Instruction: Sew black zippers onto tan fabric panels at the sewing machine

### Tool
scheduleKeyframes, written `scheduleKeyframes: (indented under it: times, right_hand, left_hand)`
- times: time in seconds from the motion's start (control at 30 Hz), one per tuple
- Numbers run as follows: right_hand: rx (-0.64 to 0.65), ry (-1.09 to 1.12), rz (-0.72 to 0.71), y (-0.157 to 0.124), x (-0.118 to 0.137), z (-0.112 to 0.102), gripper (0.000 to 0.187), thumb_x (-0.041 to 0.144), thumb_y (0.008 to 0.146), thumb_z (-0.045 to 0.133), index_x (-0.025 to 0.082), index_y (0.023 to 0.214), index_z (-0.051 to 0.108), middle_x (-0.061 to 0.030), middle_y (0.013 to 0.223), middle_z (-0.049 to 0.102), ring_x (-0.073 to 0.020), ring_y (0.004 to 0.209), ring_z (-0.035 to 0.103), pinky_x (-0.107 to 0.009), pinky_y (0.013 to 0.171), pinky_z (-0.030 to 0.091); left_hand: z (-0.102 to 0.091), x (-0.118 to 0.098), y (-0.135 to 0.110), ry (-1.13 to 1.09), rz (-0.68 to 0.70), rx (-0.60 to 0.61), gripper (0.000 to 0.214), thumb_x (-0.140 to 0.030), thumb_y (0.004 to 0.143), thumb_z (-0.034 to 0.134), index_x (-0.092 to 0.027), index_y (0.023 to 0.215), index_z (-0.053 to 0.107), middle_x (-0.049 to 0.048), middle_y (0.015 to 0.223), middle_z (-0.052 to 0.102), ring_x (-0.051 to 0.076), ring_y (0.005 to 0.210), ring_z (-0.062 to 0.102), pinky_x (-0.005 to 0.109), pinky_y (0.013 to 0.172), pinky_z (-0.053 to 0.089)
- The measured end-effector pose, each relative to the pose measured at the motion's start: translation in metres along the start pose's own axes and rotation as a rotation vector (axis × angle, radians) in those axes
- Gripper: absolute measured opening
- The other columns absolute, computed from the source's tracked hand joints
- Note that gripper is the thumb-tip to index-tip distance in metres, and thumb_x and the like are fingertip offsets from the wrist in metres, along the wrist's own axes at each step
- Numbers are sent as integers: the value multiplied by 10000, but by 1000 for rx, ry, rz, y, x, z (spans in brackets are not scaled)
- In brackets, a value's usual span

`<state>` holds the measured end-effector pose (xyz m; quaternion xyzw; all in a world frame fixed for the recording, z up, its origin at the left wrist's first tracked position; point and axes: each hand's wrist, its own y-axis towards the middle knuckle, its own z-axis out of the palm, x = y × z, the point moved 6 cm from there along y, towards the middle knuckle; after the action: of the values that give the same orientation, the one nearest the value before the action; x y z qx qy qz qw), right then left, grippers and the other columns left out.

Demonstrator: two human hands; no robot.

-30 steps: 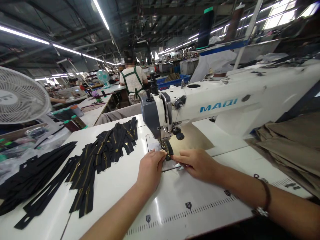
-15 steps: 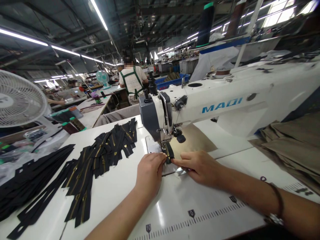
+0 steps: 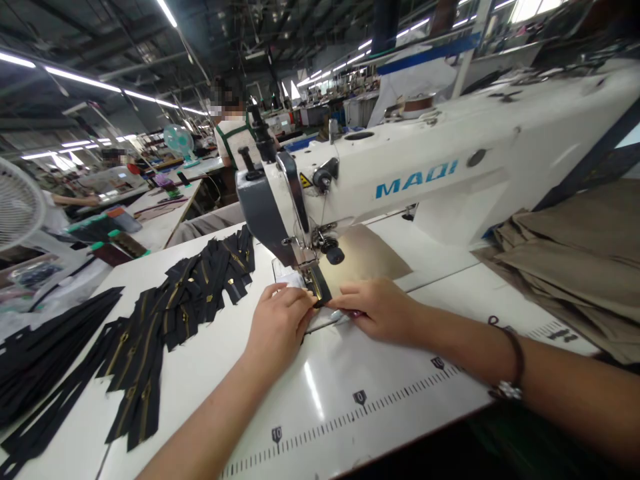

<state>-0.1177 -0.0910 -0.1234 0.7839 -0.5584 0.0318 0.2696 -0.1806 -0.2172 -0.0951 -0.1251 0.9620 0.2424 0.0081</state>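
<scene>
A short black zipper (image 3: 321,288) with brass teeth lies under the presser foot of the white sewing machine (image 3: 400,177), on a tan piece of fabric (image 3: 373,253). At the zipper's near end, my left hand (image 3: 280,317) pinches its left edge with the fingers bent together. From the right, my right hand (image 3: 383,310) has its fingertips on the same end, the other fingers curled under. Something small and shiny shows beneath the right fingers; I cannot make out what it is. The needle tip is hidden by the foot.
Black zippers with brass teeth (image 3: 173,303) lie in an overlapping row on the left, beside long black strips (image 3: 47,360). Folded brown fabric (image 3: 575,253) is piled at right. A white fan (image 3: 20,207) stands far left; another person (image 3: 235,137) is beyond the machine.
The view has turned slightly right, so everything sits further left. Both hands remain at the zipper's near end, with the left fingers a little more spread over the plate.
</scene>
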Motion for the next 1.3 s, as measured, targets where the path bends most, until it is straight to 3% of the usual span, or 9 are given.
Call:
scheduleKeyframes:
  times: [0.3,0.67,1.03,1.3]
  right_hand:
    - [-2,10,5,-2,-2,1,378,99,768,474,211,1067,676,-11,725,569,-126,603,492,-246,537,279]
    - [53,-59,-28,-1,5,3,419,72,776,459,187,1142,627,-16,713,538,-135,581,479,-261,520,263]
    - [42,4,-40,-2,7,4,399,69,774,447,142,1129,615,-37,740,546,-160,628,500,-266,545,305]
    - [49,29,-20,0,9,3,358,49,717,465,150,1005,651,-42,790,589,-165,676,534,-267,565,321]
  left_hand:
    - [5,-7,2,119,13,14,194,-179,933,465,-125,901,648,65,884,678,210,812,612,368,812,433]
    - [0,-2,-6,-45,-22,-48,190,-78,888,472,-167,945,630,50,924,701,188,813,653,415,910,416]
    - [-4,3,-4,-124,-117,-77,181,-119,892,467,-181,923,635,42,888,706,186,785,642,394,822,458]
    - [2,-7,-7,19,16,-92,220,-82,909,409,-148,962,613,60,867,676,188,764,640,432,859,451]
